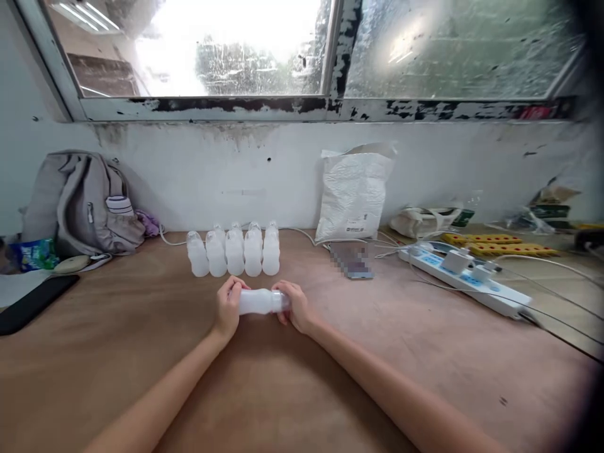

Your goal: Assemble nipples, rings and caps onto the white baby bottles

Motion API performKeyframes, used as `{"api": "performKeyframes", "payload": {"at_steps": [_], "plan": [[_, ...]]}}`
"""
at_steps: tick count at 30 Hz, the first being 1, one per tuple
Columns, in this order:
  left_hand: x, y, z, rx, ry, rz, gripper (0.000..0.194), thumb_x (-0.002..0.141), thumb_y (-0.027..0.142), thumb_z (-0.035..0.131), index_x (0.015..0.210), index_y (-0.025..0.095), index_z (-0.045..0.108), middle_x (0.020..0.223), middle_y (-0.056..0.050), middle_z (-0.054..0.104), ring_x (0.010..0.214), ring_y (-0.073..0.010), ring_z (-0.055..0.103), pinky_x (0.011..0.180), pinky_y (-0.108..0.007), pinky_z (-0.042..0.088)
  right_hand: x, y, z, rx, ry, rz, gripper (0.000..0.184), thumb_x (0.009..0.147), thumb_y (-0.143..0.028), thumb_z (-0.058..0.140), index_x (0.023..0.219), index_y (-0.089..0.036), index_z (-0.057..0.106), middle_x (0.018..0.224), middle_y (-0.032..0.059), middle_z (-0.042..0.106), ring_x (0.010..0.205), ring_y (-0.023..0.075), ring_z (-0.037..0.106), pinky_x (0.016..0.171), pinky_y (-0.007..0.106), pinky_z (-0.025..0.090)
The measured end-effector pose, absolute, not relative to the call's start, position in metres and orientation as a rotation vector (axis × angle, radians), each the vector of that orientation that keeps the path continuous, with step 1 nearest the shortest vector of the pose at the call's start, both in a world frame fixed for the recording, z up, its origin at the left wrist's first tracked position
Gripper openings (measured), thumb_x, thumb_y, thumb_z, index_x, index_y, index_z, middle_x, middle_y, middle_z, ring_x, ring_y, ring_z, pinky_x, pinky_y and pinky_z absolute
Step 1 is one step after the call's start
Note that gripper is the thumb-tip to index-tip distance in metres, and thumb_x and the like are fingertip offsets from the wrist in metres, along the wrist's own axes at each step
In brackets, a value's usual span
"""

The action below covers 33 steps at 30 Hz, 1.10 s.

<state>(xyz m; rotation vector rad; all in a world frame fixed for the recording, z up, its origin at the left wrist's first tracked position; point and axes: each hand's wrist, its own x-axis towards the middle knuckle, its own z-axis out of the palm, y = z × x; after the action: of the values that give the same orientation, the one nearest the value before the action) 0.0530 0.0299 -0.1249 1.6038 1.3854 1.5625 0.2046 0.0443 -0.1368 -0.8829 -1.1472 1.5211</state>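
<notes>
A small white plastic bottle (258, 302) lies on its side just above the brown table (141, 352), held between both hands. My left hand (228, 311) is closed round its base end. My right hand (293, 306) grips the neck end, where the cap sits. Just behind them, several identical white bottles (234, 251) stand upright in two rows.
A grey backpack (80, 201) leans on the wall at the back left, with a black flat object (33, 303) in front of it. A white sack (353, 194), a phone (352, 261) and a power strip (467, 277) with cables lie to the right.
</notes>
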Motion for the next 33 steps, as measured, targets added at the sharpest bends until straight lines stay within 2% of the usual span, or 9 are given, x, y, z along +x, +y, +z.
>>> {"api": "performKeyframes", "payload": {"at_steps": [8,14,21,24,28,33], "plan": [[0.044,0.03,-0.129,1.704,1.458,1.542,0.026,0.077,0.029,0.032,0.063,0.018,0.051,0.063,-0.001,0.056,0.059,-0.0157,0.052,0.053,-0.022,0.038,0.198,0.041,-0.132,-0.877,-1.175,1.498,0.02,0.066,-0.033,0.044,0.066,-0.014,0.051,0.036,0.0002,0.054,0.02,0.0104,0.038,0.021,0.019,0.025],[0.029,0.028,-0.127,1.884,1.497,1.397,0.028,0.08,0.034,0.033,0.07,0.019,0.055,0.07,-0.002,0.06,0.068,-0.0176,0.055,0.061,-0.025,0.039,0.2,0.034,-0.131,-0.893,-1.186,1.495,0.022,0.066,-0.035,0.051,0.07,-0.014,0.053,0.042,-0.0012,0.055,0.025,0.0095,0.043,0.024,0.018,0.032],[0.03,0.025,-0.129,2.006,1.536,1.29,0.034,0.084,0.034,0.026,0.074,0.019,0.054,0.073,-0.005,0.062,0.069,-0.0198,0.057,0.063,-0.028,0.042,0.205,0.023,-0.127,-0.858,-1.218,1.561,0.026,0.067,-0.039,0.056,0.078,-0.015,0.057,0.059,0.0011,0.058,0.044,0.0125,0.053,0.04,0.024,0.044],[0.033,0.018,-0.126,2.111,1.502,1.262,0.036,0.086,0.035,0.023,0.083,0.018,0.054,0.083,-0.007,0.061,0.08,-0.0215,0.057,0.071,-0.031,0.042,0.209,0.022,-0.124,-0.851,-1.198,1.562,0.03,0.07,-0.042,0.052,0.079,-0.014,0.059,0.063,0.0031,0.058,0.049,0.0128,0.053,0.043,0.024,0.043],[0.037,0.008,-0.123,2.265,1.41,1.2,0.033,0.083,0.04,0.033,0.102,0.018,0.051,0.102,-0.009,0.056,0.096,-0.023,0.053,0.082,-0.034,0.041,0.212,0.022,-0.122,-0.878,-1.156,1.466,0.028,0.069,-0.041,0.052,0.072,-0.014,0.059,0.062,0.0022,0.056,0.053,0.0126,0.051,0.04,0.02,0.038],[0.041,0.009,-0.125,2.37,1.394,1.078,0.037,0.082,0.043,0.037,0.106,0.017,0.048,0.103,-0.01,0.053,0.097,-0.0241,0.051,0.084,-0.036,0.042,0.213,0.021,-0.126,-0.936,-1.188,1.354,0.018,0.067,-0.034,0.058,0.066,-0.016,0.057,0.059,-0.0013,0.052,0.05,0.0111,0.045,0.039,0.019,0.034]]}}
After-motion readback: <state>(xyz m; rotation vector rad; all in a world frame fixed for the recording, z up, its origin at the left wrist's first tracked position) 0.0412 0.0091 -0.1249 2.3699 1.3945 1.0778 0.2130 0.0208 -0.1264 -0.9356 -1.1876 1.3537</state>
